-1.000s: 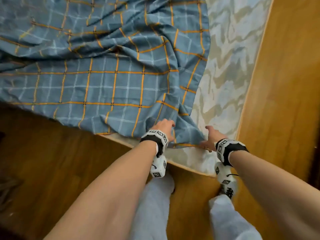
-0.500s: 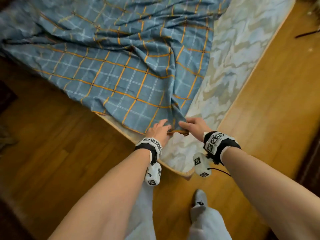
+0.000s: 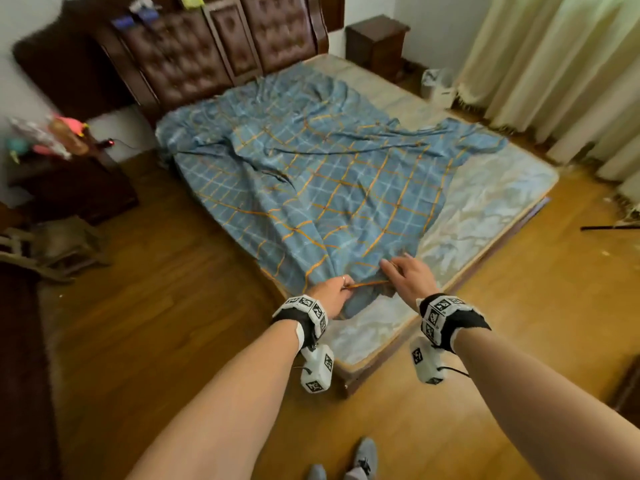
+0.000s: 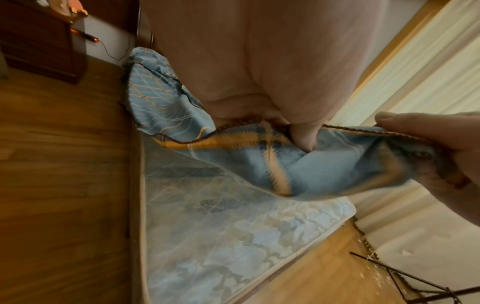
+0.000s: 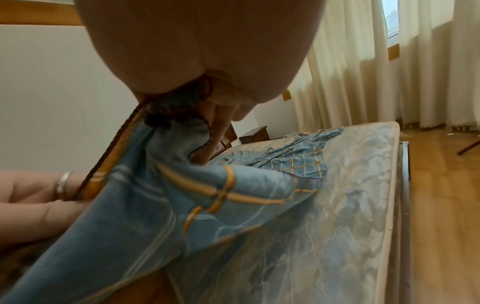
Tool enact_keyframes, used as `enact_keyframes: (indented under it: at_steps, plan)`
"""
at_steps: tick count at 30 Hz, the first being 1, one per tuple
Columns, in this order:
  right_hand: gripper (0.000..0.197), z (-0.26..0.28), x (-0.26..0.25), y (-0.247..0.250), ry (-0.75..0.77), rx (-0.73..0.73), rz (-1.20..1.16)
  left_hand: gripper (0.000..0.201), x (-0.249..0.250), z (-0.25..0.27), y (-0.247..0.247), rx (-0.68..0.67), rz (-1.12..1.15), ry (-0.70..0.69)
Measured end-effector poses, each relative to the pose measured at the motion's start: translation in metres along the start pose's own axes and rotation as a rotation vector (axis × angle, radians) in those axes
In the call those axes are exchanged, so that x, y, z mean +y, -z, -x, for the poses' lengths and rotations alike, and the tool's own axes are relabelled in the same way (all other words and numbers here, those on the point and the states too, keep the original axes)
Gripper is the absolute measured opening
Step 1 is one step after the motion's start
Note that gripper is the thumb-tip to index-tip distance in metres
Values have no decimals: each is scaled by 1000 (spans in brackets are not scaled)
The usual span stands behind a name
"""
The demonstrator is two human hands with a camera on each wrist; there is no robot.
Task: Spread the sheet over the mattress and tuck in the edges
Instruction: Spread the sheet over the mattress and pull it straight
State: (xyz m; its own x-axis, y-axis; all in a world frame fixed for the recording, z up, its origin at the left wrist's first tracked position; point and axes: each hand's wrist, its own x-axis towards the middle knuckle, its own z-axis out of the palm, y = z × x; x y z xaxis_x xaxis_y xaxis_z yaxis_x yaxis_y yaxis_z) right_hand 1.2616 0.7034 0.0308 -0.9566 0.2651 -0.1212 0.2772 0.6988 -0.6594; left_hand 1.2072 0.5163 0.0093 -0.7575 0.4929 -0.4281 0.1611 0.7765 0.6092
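A blue sheet (image 3: 329, 188) with orange checks lies crumpled over the left and middle of the mattress (image 3: 485, 209). The mattress's right side and near corner are bare. At that near corner my left hand (image 3: 334, 292) grips the sheet's hem, and my right hand (image 3: 403, 277) pinches the same hem a short way to the right. The corner is lifted a little off the mattress. In the left wrist view my thumb presses into the sheet (image 4: 311, 168) above the mattress (image 4: 233, 236). In the right wrist view the bunched sheet (image 5: 182, 205) hangs from my fingers over the mattress (image 5: 337, 205).
A padded dark headboard (image 3: 221, 46) stands at the far end with a nightstand (image 3: 377, 39) beside it. Cream curtains (image 3: 554, 71) hang along the right. A dark cabinet (image 3: 69, 188) and a stool (image 3: 59, 247) stand at the left. A thin dark rod (image 3: 609, 227) lies on the wooden floor.
The head view has risen from the near corner to take in the whole bed. My right hand went from the mattress to the sheet's corner, and the hem now runs between both hands.
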Motion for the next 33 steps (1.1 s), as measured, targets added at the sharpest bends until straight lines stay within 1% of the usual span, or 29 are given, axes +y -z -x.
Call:
enact_keyframes:
  at_steps: [3,5,6,8,10,12,13,15,17,21,24,26,28,29,31,33]
  plan:
    - [50,25,10,-4,-49,-29,-50,16,-3,24,-12,-24,4,-17]
    - [53,40,20,-5,-81,-61,-77,17,-8,36,-21,-2,-30,-12]
    - [56,53,25,-4,-97,-98,-53,17,-10,48,-31,22,-34,3]
    - [59,69,32,-1,-117,-180,60,16,-17,58,-41,49,-59,40]
    - [59,89,47,4,-124,-265,222,17,-19,76,-55,47,-112,92]
    - [68,104,67,9,-115,-375,338,17,-17,91,-68,25,-154,120]
    - [74,111,78,10,-102,-431,379,18,-15,98,-76,2,-170,128]
    - [78,121,100,15,-93,-515,439,20,-7,110,-96,-48,-187,144]
    - [77,136,122,25,-119,-574,493,21,6,118,-126,-117,-208,163]
    - [73,183,174,37,-200,-672,521,19,27,131,-197,-315,-209,199]
    - [71,215,212,28,-302,-763,467,18,31,140,-237,-429,-254,226]
    - [63,234,231,24,-407,-814,398,20,33,143,-251,-513,-323,242]
    - [53,243,238,31,-489,-818,282,29,39,137,-253,-503,-349,244]
    - [50,243,239,37,-486,-804,249,31,45,132,-249,-466,-334,243]
    - [45,235,232,60,-447,-721,239,31,67,119,-233,-348,-291,220]
    - [39,218,223,87,-436,-605,193,31,97,106,-209,-247,-266,166]
